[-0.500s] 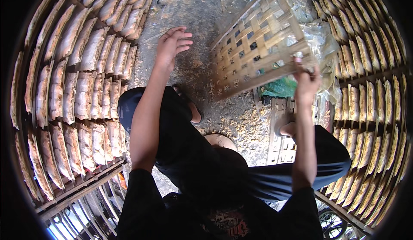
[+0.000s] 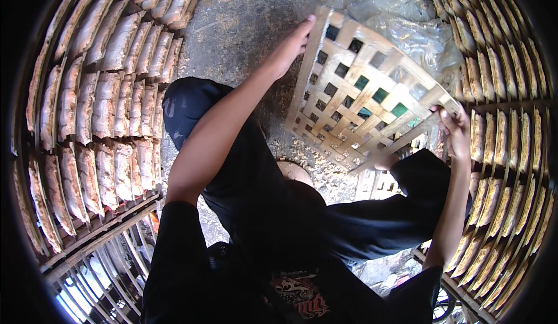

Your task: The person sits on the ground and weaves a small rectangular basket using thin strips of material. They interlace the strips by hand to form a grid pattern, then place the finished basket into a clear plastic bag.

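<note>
A woven bamboo tray (image 2: 369, 83) with a flat wooden frame and an open lattice is held up, tilted, in front of me. My left hand (image 2: 292, 48) closes on its frame at the far left corner, thumb along the edge. At the right corner, my right hand (image 2: 456, 127) grips the frame, its fingers curled over the edge. Through the lattice holes show the ground and some green material. The tray hides part of my right foot.
Racks of trays carrying pale, crusty slabs stand at my left (image 2: 107, 103) and my right (image 2: 503, 135). Clear plastic sheeting (image 2: 383, 4) lies beyond the tray. Crumbs litter the concrete floor (image 2: 232, 27). A round stool-like piece (image 2: 294, 172) sits between my legs.
My left hand, empty and raised before, has moved right and taken hold of the tray's frame. The right hand has shifted right and slightly nearer, turning the tray flatter toward me.
</note>
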{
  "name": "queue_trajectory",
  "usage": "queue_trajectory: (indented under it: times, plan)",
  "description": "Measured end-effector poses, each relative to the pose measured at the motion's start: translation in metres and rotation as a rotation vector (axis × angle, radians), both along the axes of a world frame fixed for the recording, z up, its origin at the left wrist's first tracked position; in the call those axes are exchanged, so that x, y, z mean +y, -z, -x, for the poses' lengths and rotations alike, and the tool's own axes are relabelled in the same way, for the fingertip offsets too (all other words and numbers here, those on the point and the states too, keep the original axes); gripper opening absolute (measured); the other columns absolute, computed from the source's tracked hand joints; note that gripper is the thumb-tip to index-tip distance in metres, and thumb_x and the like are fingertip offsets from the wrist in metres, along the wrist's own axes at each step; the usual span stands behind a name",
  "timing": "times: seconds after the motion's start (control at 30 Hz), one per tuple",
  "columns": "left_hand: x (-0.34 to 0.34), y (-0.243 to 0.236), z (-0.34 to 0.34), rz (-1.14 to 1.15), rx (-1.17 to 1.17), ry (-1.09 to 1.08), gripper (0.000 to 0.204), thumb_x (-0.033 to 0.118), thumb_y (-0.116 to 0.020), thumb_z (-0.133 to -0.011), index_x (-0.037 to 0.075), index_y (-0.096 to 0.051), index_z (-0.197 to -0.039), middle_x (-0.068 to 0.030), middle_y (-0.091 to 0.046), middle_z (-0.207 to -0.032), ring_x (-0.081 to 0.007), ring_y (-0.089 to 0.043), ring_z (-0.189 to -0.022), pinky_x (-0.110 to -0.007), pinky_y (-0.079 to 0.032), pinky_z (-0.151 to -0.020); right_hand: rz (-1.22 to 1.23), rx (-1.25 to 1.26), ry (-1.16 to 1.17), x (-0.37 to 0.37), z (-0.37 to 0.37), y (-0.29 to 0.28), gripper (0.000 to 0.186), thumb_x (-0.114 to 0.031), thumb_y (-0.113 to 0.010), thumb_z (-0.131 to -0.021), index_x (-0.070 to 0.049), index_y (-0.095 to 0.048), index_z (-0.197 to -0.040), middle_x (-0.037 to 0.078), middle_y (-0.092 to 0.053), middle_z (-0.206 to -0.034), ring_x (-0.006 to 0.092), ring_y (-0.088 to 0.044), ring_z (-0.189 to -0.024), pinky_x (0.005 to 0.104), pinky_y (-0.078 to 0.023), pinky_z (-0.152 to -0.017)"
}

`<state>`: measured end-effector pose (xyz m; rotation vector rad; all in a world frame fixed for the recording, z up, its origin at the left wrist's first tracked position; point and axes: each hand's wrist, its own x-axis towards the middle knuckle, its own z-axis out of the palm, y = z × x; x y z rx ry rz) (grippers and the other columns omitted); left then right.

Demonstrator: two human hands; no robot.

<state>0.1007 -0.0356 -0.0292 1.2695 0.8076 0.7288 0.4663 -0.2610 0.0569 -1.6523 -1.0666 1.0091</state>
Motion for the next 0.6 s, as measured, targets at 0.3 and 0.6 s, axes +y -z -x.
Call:
queue_trajectory:
  times: [0.3,0.6]
  plan:
    - [-0.016,0.008,-0.007,0.011,0.030,0.001,0.041,0.038,-0.056,-0.102,0.004,-0.063,-0.123,-0.0086,-0.069,-0.113,-0.0199,-0.067,-0.106,-0.037,-0.053,-0.094,0.115,-0.164,0.117,-0.006,-0.019,0.033,0.037,-0.015,-0.067,-0.094,0.002,-0.057,-0.126,0.010,-0.070,-0.110,0.0149,-0.063,-0.101,0.0304,-0.046,-0.091]
    - [-0.027,0.006,-0.020,-0.089,0.056,0.099,0.030,0.034,-0.068,-0.096,0.008,-0.067,-0.110,0.0004,-0.069,-0.099,-0.0094,-0.061,-0.089,-0.027,-0.051,-0.078,-0.340,-1.107,0.281,0.020,0.074,-0.026,0.028,-0.015,-0.071,-0.090,-0.003,-0.069,-0.116,0.016,-0.067,-0.122,0.0302,-0.064,-0.115,0.0391,-0.049,-0.100]
